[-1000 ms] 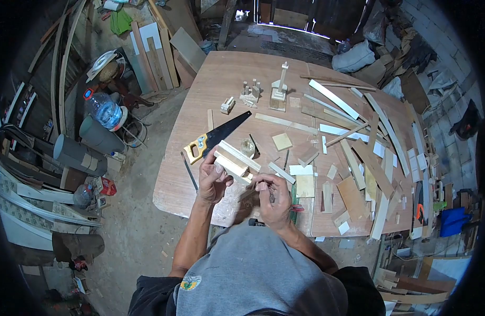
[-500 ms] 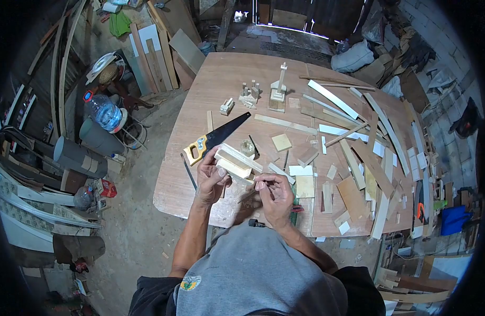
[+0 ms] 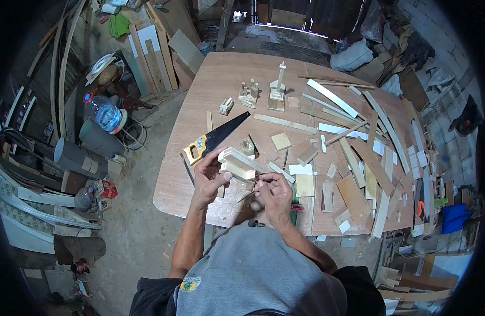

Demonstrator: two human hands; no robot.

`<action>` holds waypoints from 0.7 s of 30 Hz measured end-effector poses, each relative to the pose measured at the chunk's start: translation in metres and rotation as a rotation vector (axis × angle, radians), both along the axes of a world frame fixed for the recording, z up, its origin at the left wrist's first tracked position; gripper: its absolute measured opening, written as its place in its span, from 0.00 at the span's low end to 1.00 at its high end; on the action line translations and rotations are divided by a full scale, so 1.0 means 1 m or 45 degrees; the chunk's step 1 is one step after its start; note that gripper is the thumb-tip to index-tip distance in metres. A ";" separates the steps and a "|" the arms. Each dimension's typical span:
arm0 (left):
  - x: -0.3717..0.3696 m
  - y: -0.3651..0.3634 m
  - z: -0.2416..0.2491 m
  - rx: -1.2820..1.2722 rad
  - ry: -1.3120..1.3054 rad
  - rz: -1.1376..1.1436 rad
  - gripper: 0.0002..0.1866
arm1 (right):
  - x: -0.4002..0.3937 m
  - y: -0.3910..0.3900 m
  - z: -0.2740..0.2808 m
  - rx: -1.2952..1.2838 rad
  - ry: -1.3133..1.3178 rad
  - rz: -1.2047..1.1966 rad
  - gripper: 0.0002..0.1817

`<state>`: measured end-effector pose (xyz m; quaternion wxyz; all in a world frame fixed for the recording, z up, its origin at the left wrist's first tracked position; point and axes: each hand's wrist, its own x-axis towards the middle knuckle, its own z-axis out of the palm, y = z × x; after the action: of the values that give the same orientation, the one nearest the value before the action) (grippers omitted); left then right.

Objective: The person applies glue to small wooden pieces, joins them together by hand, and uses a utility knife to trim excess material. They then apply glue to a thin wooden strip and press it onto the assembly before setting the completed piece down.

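Pale wood is making up the trough-shaped piece, which the person is holding up over the near part of the desk. The left grip is clasping its left end, the thumb pressing against the near side. The right grip is bending its fingers at the piece's right end; whether they are pinching anything, one cannot tell. Just beyond the left grip, a yellow-handled saw is lying flat. Farther off, a small wooden tower is standing upright, while wooden strips are crowding the right side
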<state>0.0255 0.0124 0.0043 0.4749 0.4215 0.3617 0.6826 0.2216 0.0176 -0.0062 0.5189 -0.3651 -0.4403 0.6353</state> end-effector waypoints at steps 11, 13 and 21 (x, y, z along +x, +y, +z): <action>0.001 -0.009 0.006 -0.052 0.388 0.001 0.34 | -0.007 0.005 -0.024 -0.551 0.527 0.159 0.13; 0.001 -0.012 0.010 -0.067 0.527 0.028 0.33 | -0.010 0.003 -0.028 -0.577 0.539 0.158 0.12; -0.007 -0.022 0.016 -0.059 0.920 0.052 0.29 | -0.021 -0.002 -0.049 -0.654 0.418 0.108 0.10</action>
<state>0.0187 -0.0099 0.0207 0.3121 0.6174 0.5298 0.4906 0.2008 0.0155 -0.0548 0.4468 -0.3581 -0.1907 0.7974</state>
